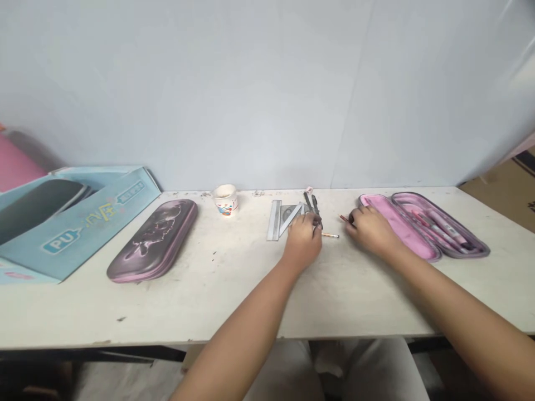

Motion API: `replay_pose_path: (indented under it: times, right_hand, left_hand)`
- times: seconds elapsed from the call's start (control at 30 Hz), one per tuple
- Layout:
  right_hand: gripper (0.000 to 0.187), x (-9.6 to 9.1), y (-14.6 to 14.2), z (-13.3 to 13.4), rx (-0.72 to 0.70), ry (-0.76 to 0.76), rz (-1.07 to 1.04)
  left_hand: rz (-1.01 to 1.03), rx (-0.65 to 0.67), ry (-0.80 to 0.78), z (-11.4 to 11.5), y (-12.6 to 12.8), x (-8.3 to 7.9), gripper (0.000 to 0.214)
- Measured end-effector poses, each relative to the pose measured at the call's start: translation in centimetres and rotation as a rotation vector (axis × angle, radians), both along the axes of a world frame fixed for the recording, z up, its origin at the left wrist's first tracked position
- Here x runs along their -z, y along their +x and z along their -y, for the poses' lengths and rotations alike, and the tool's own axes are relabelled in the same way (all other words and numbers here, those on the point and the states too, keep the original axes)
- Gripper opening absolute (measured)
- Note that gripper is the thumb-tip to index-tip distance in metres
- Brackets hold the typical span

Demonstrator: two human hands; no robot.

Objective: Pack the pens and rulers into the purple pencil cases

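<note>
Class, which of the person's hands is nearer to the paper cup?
Left. The left hand is to the right of the paper cup, not touching it; the right hand is farther right, by the open pencil case.

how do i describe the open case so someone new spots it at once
On the pale table, go past the blue box and the cup to the right hand. The open case lies mostly to its right, unfolded into two halves, with pens in the right half. Unlike the shut case beside the box, it shows its pink lining.
</note>
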State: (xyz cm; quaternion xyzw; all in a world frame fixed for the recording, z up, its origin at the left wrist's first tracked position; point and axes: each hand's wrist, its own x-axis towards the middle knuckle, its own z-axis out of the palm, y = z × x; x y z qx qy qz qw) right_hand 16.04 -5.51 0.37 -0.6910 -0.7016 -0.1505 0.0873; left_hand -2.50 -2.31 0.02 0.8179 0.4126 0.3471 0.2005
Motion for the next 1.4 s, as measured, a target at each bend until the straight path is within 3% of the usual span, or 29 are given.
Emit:
replay_pose_path:
  times: [0.1,0.3,0.57,0.7,0.8,0.9,1.07,1.23,1.4]
  right_hand:
    - [0.025,-0.6,-0.7,0.5,-0.139,0.035,-0.122]
    - [0.025,-1.0,-2.3,1.3,-0.421,0.086,-0.273]
    - [0.029,-0.5,-2.0,0.9,-0.477,0.110,-0.351]
    - [0.029,0.3,-0.5,0.7,-0.350,0.178,-0.325]
    - [0.027,0.8,0.8,0.4,-0.207,0.231,-0.299]
    - [0.028,0.8,1.3,0.2,-0.121,0.255,-0.231]
    - [0.023,0.4,0.9,-0.2,-0.089,0.342,-0.156]
    - [0.020,0.1,0.8,-0.4,-0.071,0.368,-0.157]
    - [0.019,-0.1,0.5,-0.5,-0.101,0.384,-0.166]
  left_hand:
    - [0.080,0.002,-0.071,0.0,0.1,0.0,0.026]
    - [0.006,0.039,0.025,0.2,-0.1,-0.7,0.015]
    - [-0.066,-0.019,0.050,0.0,0.0,-1.0,0.031]
    - [-0.056,-0.044,0.031,-0.7,-0.5,-0.7,0.037]
    - [-0.165,-0.052,0.037,-2.6,-1.1,-1.2,0.035]
    - [-0.345,-0.073,0.108,-5.9,-0.8,-2.5,0.025]
    - [-0.516,-0.205,0.153,-12.4,2.6,-4.2,0.031]
    - [-0.729,-0.342,0.005,-16.2,6.7,-3.5,0.055]
    - [-0.703,-0.465,-0.021,-17.5,7.8,-2.1,0.046]
